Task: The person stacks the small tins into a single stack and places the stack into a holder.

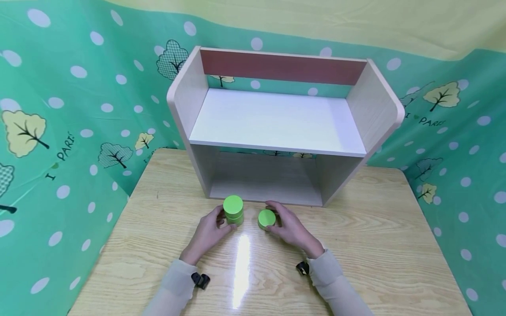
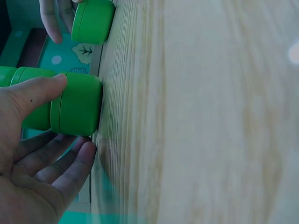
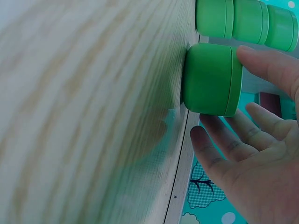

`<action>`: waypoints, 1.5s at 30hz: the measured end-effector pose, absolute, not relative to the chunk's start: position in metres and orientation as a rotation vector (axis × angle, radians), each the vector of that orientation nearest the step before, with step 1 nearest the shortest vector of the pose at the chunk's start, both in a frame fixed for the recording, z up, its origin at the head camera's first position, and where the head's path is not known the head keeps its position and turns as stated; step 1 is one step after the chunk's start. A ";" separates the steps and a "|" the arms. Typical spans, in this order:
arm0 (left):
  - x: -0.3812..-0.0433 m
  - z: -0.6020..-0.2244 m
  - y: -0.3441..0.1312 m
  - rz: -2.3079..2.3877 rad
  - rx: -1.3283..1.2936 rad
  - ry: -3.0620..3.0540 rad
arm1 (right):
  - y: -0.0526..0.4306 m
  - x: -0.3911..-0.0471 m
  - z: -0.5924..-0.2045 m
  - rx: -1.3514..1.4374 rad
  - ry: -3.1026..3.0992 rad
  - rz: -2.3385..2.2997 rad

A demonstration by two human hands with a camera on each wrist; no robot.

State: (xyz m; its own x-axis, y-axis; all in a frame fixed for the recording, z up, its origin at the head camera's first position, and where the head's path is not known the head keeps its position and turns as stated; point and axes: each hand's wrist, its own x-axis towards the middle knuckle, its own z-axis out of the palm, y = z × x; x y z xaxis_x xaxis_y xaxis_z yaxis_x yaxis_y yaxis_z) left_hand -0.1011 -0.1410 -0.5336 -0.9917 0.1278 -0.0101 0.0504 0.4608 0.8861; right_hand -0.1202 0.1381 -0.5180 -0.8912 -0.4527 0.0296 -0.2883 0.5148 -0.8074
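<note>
A stack of three round green jars (image 1: 233,208) stands on the wooden table in front of the shelf. My left hand (image 1: 209,230) holds the stack from the left; in the left wrist view its thumb lies across the lower jars (image 2: 79,105) and its fingers curve round the far side. To the right of the stack, a single green jar (image 1: 266,218) with a lid sits upright on the table. My right hand (image 1: 291,226) is around it, thumb at the lid edge in the right wrist view, fingers on the jar's (image 3: 210,79) opposite side.
Just behind the jars stands a two-level shelf unit (image 1: 276,123) with a white middle board and pale side panels. The wooden table (image 1: 158,245) extends to both sides. A green patterned cloth (image 1: 71,175) hangs around the back and sides.
</note>
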 end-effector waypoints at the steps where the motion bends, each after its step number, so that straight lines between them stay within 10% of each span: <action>1: -0.101 -0.534 -0.141 1.583 0.157 2.623 | 0.138 -0.120 -0.518 -0.636 2.570 -1.317; 45: -0.102 -0.532 -0.140 1.564 0.124 2.614 | 0.139 -0.121 -0.522 -0.633 2.587 -1.260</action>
